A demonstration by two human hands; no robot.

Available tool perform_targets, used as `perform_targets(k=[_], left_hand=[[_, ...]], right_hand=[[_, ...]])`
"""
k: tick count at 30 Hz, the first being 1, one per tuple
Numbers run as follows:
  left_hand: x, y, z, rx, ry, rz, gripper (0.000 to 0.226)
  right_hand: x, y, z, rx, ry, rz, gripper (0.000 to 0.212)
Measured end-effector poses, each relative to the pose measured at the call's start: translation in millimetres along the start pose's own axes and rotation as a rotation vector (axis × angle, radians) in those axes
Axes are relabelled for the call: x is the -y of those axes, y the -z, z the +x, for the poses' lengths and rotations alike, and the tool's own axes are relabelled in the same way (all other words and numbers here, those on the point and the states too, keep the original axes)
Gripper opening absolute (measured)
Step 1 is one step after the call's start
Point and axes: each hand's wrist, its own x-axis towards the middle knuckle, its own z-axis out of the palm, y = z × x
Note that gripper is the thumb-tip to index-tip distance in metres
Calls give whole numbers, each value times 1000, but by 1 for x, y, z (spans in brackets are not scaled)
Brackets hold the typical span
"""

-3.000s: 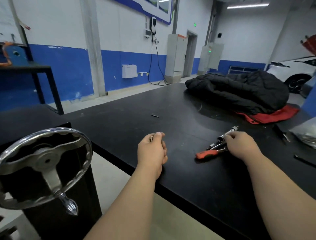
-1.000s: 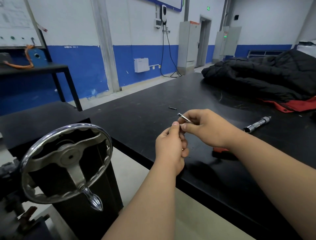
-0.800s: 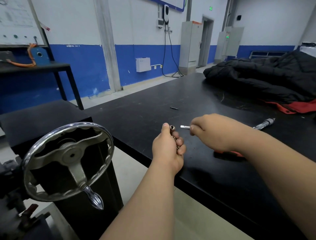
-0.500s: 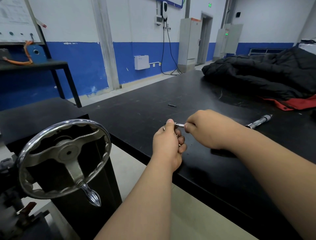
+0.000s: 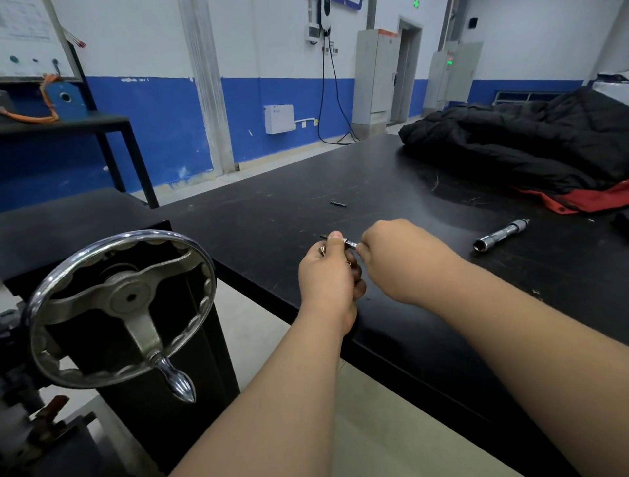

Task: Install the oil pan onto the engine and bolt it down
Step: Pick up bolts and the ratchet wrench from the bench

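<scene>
No word or number here can be read. The white panel at the upper left carries rows of fine print, too small to make out. A green sign glows above the doorway; its shape is blurred. The white wall box bears a faint mark near its top edge, illegible. On the farther grey cabinet a small display is lit green and red, and I cannot tell whether it shows digits. A blue-edged board is cut off by the top edge.
</scene>
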Motion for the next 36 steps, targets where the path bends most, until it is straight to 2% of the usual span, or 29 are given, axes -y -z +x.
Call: perform_targets(k=[9,13,16,22,27,33,36], left_hand=[[-4,-1,-2,40,57,41,27],[-7,-1,-4,36,70,35,33],[-6,0,-3,41,73,-5,30],[-6,0,-1,48,81,-3,25],[-6,1,-1,48,89,0,25],[-6,1,-1,20,69,-8,24],[-3,1,-2,26,36,35,19]], right_hand=[[-4,-5,-7,-159,147,-269,26],[3,-1,-9,-183,91,-247,32],[4,1,-7,-203,45,-217,34],[-8,5,-4,-193,164,-236,21],[-7,0,-2,-210,160,-237,17],[-1,-13,-5,-267,126,-277,35],[-5,-14,-3,-282,97,-264,30]])
